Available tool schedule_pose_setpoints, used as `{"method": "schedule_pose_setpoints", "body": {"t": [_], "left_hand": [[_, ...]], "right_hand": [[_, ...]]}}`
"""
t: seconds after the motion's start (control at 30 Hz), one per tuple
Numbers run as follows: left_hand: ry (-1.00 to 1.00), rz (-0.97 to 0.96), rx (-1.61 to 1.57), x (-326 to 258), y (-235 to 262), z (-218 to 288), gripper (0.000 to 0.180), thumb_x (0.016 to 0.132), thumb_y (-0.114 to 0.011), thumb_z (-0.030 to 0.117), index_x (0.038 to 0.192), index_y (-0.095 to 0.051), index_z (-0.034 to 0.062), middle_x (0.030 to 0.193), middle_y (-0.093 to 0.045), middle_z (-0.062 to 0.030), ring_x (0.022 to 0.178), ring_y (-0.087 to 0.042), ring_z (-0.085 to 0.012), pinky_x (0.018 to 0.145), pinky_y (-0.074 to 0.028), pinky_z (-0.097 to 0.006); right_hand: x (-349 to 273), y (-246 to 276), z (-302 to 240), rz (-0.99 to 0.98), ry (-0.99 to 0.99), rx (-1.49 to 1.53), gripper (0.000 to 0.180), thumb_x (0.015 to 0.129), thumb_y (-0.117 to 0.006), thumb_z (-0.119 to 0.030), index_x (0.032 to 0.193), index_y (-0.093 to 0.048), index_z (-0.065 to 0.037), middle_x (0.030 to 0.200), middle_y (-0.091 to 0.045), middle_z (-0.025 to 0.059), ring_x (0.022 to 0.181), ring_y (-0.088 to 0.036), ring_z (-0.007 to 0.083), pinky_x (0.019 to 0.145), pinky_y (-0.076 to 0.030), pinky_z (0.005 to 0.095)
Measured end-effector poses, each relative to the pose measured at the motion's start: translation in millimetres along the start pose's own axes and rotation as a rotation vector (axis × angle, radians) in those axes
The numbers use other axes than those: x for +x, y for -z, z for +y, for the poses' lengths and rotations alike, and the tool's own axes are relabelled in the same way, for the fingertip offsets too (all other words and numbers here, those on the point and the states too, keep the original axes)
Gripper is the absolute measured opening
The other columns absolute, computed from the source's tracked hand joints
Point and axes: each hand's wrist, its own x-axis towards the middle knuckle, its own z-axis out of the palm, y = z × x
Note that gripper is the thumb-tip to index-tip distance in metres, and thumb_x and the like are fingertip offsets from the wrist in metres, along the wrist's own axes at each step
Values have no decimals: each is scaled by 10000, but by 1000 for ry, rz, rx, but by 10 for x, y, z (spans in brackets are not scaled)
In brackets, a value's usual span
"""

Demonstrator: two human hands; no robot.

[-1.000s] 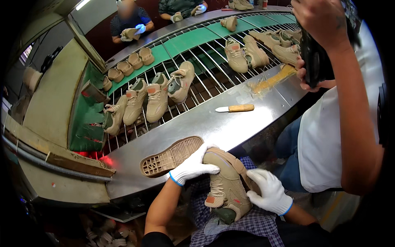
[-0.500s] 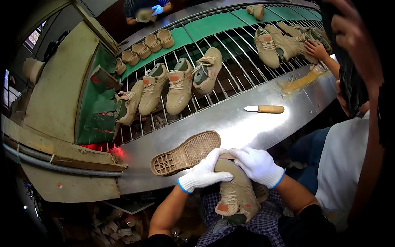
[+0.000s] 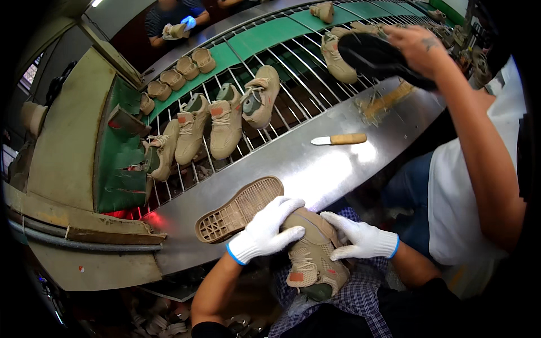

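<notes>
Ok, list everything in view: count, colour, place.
Held shoe: one, beige, lower middle.
Metal ledge: one, silver, across the middle.
Loose sole: one, tan, on the ledge.
Knife: one, tan handle, pale blade, on the ledge.
Rod rack: one, silver, beyond the ledge.
Row of shoes: four, beige, left on the rack.
Strip: one, green, along the rack.
Small sole-like pieces: five, tan, strip's left end.
Far shoe: one, beige, top middle.
Other shoes: several, beige, upper right, partly hidden.
Co-workers: two or more, white at right, dark at top.
Black object: one, blurred, upper right.
Housing: one, pale, left.
Checked cloth: one, blue, bottom.
Left hand: one, white glove, at the shoe's toe.
Right hand: one, white glove, at its side.
</notes>
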Motion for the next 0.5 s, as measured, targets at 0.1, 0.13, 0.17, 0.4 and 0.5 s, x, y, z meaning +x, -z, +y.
{"method": "schedule_pose_setpoints", "body": {"t": [0.1, 0.13, 0.17, 0.4, 0.5], "left_hand": [[-66, 23, 183, 182, -97, 132, 290, 973, -653, 251, 1161, -711, 37, 1085, -707, -190, 1023, -675, -388, 922, -544, -456], [-46, 27, 251, 225, -197, 156, 244, 976, -646, 235, 1108, -729, 48, 1022, -717, -173, 974, -678, -380, 885, -544, -460], [-30, 28, 328, 266, -241, 172, 209, 978, -638, 219, 1056, -747, 58, 959, -727, -157, 924, -682, -372, 849, -544, -464], [-85, 181, 318, 248, -293, 121, 172, 968, -646, 203, 933, -753, 73, 834, -698, -159, 779, -686, -375, 722, -556, -484], [-118, 227, 310, 251, -285, 53, 171, 960, -656, 207, 934, -756, 72, 820, -699, -157, 773, -688, -375, 716, -558, -480]], "right_hand": [[-15, -31, 145, -20, 91, -25, 985, 981, -742, -412, 1683, -175, -17, 1530, -497, 327, 1290, -641, 421, 1054, -565, 425], [2, 9, 139, -28, 122, -74, 961, 987, -736, -375, 1683, -178, -16, 1516, -509, 323, 1270, -651, 421, 1041, -572, 423], [20, 19, 127, -28, 160, -122, 938, 993, -730, -337, 1682, -180, -16, 1503, -521, 320, 1249, -661, 421, 1028, -579, 420], [202, -202, 160, 318, 354, -469, 721, 844, -675, -85, 1518, -459, 50, 1096, -695, 257, 926, -742, 388, 808, -627, 427], [577, -92, 422, 556, 686, -320, 623, 874, -664, -133, 1478, -561, -21, 829, -696, 138, 657, -698, 341, 609, -595, 414]]}}
